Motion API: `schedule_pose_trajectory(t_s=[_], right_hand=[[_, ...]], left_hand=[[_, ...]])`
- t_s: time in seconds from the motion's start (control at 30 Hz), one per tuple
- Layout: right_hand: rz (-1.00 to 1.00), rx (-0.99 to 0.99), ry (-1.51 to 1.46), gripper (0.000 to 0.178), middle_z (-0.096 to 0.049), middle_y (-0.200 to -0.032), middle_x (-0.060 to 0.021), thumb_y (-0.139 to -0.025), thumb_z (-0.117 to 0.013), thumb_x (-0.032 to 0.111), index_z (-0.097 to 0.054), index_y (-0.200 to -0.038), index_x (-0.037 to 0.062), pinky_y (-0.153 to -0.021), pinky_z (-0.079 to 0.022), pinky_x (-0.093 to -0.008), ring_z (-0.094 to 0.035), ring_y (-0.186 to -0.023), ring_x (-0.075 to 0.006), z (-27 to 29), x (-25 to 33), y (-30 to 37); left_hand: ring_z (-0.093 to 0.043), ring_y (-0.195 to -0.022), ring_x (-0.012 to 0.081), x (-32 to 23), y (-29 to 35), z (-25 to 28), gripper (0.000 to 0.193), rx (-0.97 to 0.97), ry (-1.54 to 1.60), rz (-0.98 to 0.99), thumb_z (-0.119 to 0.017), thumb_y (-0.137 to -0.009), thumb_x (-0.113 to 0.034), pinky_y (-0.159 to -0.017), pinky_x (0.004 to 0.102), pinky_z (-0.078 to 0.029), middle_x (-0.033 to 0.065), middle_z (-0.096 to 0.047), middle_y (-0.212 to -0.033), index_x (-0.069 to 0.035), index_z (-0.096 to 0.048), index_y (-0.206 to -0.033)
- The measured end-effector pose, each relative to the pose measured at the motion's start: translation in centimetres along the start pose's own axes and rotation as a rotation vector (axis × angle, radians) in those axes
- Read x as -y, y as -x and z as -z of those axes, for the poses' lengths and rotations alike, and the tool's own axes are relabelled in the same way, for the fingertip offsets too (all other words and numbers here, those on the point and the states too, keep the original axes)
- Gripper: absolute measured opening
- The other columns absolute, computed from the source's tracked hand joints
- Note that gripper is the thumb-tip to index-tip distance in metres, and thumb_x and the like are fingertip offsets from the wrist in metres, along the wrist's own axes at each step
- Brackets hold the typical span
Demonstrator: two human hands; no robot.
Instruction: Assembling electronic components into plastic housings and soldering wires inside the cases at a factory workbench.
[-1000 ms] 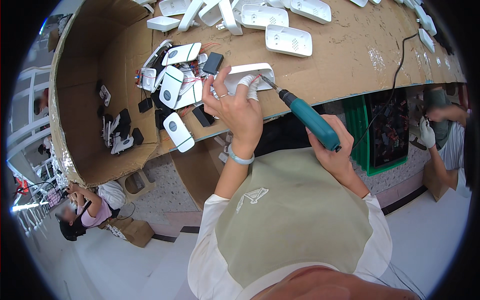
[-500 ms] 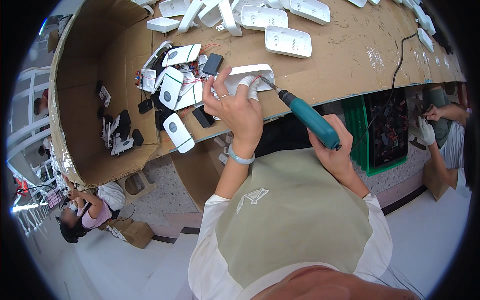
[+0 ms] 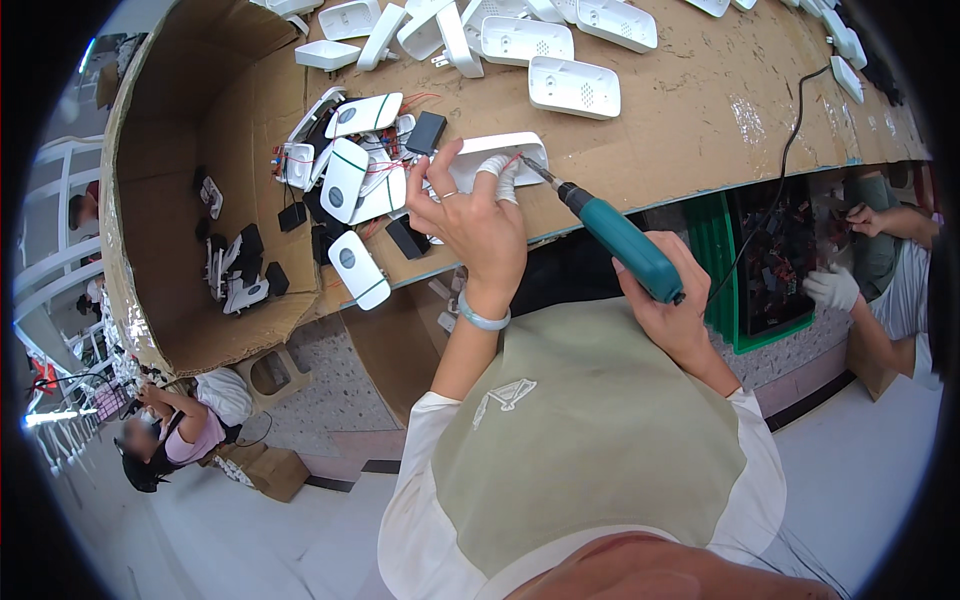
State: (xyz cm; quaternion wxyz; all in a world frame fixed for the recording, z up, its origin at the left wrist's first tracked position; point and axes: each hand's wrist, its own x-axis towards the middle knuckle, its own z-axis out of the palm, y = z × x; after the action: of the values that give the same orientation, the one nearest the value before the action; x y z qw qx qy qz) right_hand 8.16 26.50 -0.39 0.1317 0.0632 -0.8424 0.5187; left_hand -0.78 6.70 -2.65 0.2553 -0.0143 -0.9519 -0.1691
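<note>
A white plastic housing (image 3: 500, 144) lies open side up near the table's edge. My left hand (image 3: 475, 225) steadies it, its two taped fingers pressed down inside and the thumb and other fingers raised. A thin red wire shows by those fingertips. My right hand (image 3: 672, 300) is wrapped round a green electric screwdriver (image 3: 625, 243), whose bit points into the housing's right end. The screw, if any, is too small to make out. Left of the housing are a black block (image 3: 427, 131) and a pile of white covers (image 3: 345, 180) with red wires and bands.
Several empty white housings (image 3: 575, 87) lie at the back of the cardboard-covered table (image 3: 690, 120). A large cardboard box (image 3: 215, 90) on its side stands left. The black cord (image 3: 790, 150) hangs at right, above a green crate (image 3: 712, 260). Co-workers sit on both sides.
My hands, the screwdriver and the housing hold nearly the same place. At the right, a co-worker's gloved hand has moved left, toward the green crate.
</note>
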Motion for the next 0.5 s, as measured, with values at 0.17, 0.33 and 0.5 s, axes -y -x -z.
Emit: schedule_pose_trajectory(t_s=[0.17, 0.33, 0.5], right_hand=[[-0.071, -0.034, -0.017, 0.027, -0.069, -0.096, -0.0146, -0.078, -0.077, -0.007, -0.066, -0.102, -0.0027, -0.076, -0.053, -0.0318, -0.066, -0.082, -0.0270, 1.3, 1.4, 0.9], [-0.185, -0.150, -0.008, 0.019, -0.067, -0.093, -0.0124, -0.082, -0.078, -0.003, -0.067, -0.098, -0.0037, -0.073, -0.052, -0.0304, -0.065, -0.079, -0.0220, 2.2, 1.4, 1.8], [-0.200, -0.211, -0.044, 0.019, -0.066, -0.091, -0.0121, -0.082, -0.078, -0.003, -0.067, -0.098, -0.0040, -0.072, -0.051, -0.0299, -0.064, -0.078, -0.0220, 2.2, 1.1, 2.4]], left_hand=[[-0.035, -0.133, 0.0406, 0.0, -0.1, 0.1, 0.029, 0.015, 0.049, 0.000, -0.065, -0.066, 0.007, -0.099, 0.0543, -0.026, 0.0123, -0.057, -0.135, -0.009, -0.078, -0.088], [-0.035, -0.133, 0.0411, -0.2, -0.3, 0.5, 0.026, 0.014, 0.044, 0.002, -0.068, -0.068, 0.005, -0.099, 0.0544, -0.026, 0.0128, -0.056, -0.135, -0.009, -0.078, -0.087], [-0.034, -0.135, 0.0427, -0.6, -0.4, 1.0, 0.019, 0.003, 0.052, 0.002, -0.072, -0.072, 0.002, -0.102, 0.0558, -0.025, 0.0159, -0.055, -0.137, -0.008, -0.078, -0.088]])
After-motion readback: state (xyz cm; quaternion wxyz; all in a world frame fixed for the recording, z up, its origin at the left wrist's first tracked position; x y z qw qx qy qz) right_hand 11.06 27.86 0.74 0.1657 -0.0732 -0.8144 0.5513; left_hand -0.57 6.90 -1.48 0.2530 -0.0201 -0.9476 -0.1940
